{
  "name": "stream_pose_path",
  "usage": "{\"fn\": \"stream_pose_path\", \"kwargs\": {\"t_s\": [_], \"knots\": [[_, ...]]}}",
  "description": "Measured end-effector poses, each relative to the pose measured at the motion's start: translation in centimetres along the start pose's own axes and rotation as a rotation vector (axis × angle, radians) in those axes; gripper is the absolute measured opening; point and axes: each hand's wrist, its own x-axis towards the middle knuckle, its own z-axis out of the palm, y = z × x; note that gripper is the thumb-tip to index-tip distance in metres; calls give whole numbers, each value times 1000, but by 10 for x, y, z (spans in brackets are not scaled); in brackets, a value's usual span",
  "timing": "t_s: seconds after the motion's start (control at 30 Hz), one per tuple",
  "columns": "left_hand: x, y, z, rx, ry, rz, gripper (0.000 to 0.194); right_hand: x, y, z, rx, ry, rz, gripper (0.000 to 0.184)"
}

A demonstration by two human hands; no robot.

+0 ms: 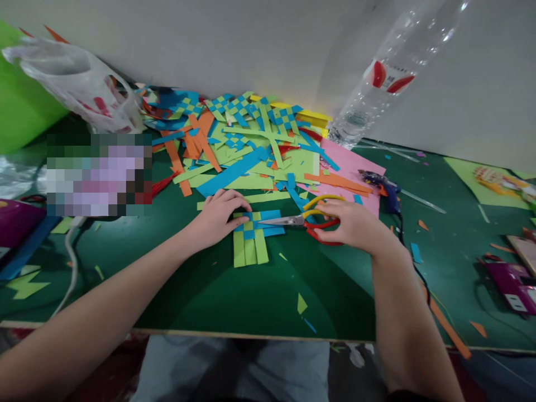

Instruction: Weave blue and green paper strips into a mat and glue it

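Observation:
A small woven mat of green and blue paper strips (252, 237) lies on the green table (251, 296) in front of me. My left hand (218, 215) rests on its left edge, fingers curled and pressing it down. My right hand (349, 223) grips scissors (307, 219) with red and yellow handles. The blades point left and reach over the blue strips at the mat's right side.
A heap of woven pieces and loose green, blue and orange strips (247, 139) lies behind the mat. Pink paper (352, 167), a glue gun (387, 190), a clear plastic bottle (389, 72) and a plastic bag (79, 84) stand around it. Scraps dot the table.

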Motion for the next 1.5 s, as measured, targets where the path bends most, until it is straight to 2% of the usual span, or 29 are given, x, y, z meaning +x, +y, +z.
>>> {"fn": "stream_pose_path", "kwargs": {"t_s": [0.2, 0.37, 0.47, 0.6, 0.97, 1.13, 1.27, 1.5], "knots": [[0, 1, -1, 6, 0, -1, 16, -6, 10, -13, -42, 16, 29, 36], [-1, 1, -1, 1, -7, -3, 17, -7, 3, -15, -15, 85, -27, 32], [-1, 1, -1, 10, -5, -4, 16, -4, -2, -10, 21, 51, -55, 35], [0, 2, -1, 11, -4, -11, 16, -2, -3, -7, 3, 10, -23, 35], [0, -1, 0, 14, 11, -2, 17, -13, 15, -21, -60, 17, 54, 35], [0, 0, -1, 10, 6, 1, 17, -11, 3, -20, 4, 67, -1, 36], [0, 2, -2, 1, -6, -9, 18, -6, -5, -13, 9, 34, -38, 36], [0, 2, -1, 9, -6, -15, 18, -9, 10, -15, -43, -7, 30, 35]]}}
